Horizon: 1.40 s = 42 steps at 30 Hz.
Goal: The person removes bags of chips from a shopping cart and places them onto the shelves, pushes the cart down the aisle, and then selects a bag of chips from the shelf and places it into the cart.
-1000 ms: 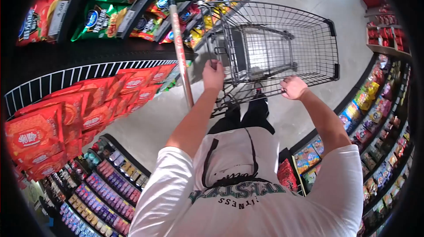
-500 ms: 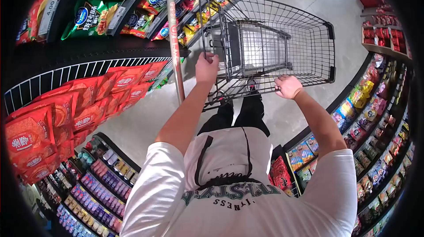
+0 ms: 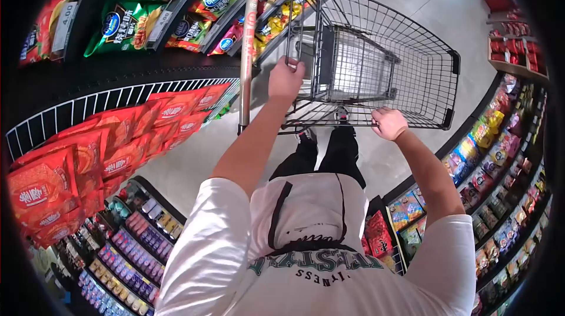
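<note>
Sideways in front of me stands a black wire shopping cart (image 3: 419, 74), with nothing visible in its basket. My left hand (image 3: 286, 80) is closed around the dark frame at the cart's rear end, just inside the push handle. That handle (image 3: 249, 39) is a metallic bar with red lettering, left of the hand and apart from it. On the near side of the basket, my right hand (image 3: 389, 123) has its fingers curled over the rim wire. My shoes (image 3: 343, 117) are partly hidden below the cart.
Left of me, red snack bags (image 3: 41, 189) fill a wire rack (image 3: 88, 99). Chip bags (image 3: 120, 26) line shelves behind the handle. Packaged snacks (image 3: 479, 133) run along curved shelves at right, with a display of red packs (image 3: 512, 51) beyond. Grey floor (image 3: 182, 160) shows around the cart.
The cart has shifted to the right and turned slightly, its handle swinging right and upward in view. Both my hands have moved right with it, the right one also slightly lower.
</note>
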{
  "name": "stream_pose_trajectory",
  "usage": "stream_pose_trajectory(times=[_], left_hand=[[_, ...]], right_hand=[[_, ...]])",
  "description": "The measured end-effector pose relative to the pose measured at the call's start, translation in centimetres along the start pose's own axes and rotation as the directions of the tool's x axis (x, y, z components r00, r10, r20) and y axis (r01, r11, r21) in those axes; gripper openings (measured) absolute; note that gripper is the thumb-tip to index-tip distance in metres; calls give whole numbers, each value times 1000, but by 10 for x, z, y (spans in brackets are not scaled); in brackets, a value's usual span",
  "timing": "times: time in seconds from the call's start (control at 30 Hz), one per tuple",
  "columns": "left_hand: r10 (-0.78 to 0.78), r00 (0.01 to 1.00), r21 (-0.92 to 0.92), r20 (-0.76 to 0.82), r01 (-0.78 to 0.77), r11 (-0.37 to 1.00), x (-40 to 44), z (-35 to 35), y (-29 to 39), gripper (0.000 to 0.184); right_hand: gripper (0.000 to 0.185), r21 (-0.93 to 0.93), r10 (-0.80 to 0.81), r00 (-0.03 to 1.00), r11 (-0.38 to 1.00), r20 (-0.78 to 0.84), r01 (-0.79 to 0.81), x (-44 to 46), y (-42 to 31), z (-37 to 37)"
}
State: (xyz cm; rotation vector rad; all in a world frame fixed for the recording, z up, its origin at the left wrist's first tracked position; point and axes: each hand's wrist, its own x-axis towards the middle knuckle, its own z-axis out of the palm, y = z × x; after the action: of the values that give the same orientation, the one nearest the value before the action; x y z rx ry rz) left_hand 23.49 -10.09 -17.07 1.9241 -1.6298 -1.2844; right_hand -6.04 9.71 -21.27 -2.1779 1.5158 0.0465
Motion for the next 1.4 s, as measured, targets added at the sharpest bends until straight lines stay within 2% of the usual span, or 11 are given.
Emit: stream_pose_trajectory(times=[0.03, 0.13, 0.2, 0.23, 0.33, 0.4, 0.77, 0.87, 1.1, 1.23, 1.4], left_hand=[[-24, 1000, -26, 17, 24, 999, 6, -5, -6, 32], [111, 993, 167, -46, -102, 981, 24, 1, -20, 30], [-35, 998, 18, 60, 34, 999, 18, -3, 3, 30], [32, 999, 83, 26, -34, 996, 25, -2, -7, 30], [-6, 998, 4, 62, 6, 1000, 23, -4, 7, 30], [87, 995, 128, 43, -92, 988, 31, -6, 2, 29], [208, 974, 150, 88, -219, 964, 62, -8, 12, 28], [94, 988, 16, 118, -97, 995, 78, -4, 21, 28], [226, 953, 98, 200, -249, 964, 119, -9, 52, 26], [302, 930, 9, 208, -310, 951, 139, -3, 72, 28], [259, 932, 97, 254, -291, 952, 175, 6, 97, 29]], right_hand=[[18, 60, 4, 1000, 998, 3, -4, 2, -3, -4], [19, 34, 36, 999, 999, -7, -35, 2, -6, -1], [21, 57, 75, 994, 995, 83, -80, 3, -8, -7], [22, 56, 58, 997, 997, 49, -61, 17, -11, -3], [23, 49, 115, 991, 992, 61, -118, 4, -11, -2], [23, 80, 135, 988, 987, 77, -141, 7, -14, -4], [25, 140, 159, 987, 977, 22, -161, 18, -25, -5], [25, 182, 187, 982, 966, -5, -183, 23, -26, -1], [23, 198, 245, 969, 951, -21, -236, 64, -32, -12], [23, 210, 303, 953, 932, -8, -294, 68, -28, -23], [20, 313, 350, 935, 895, -55, -317, 79, -18, -34]])
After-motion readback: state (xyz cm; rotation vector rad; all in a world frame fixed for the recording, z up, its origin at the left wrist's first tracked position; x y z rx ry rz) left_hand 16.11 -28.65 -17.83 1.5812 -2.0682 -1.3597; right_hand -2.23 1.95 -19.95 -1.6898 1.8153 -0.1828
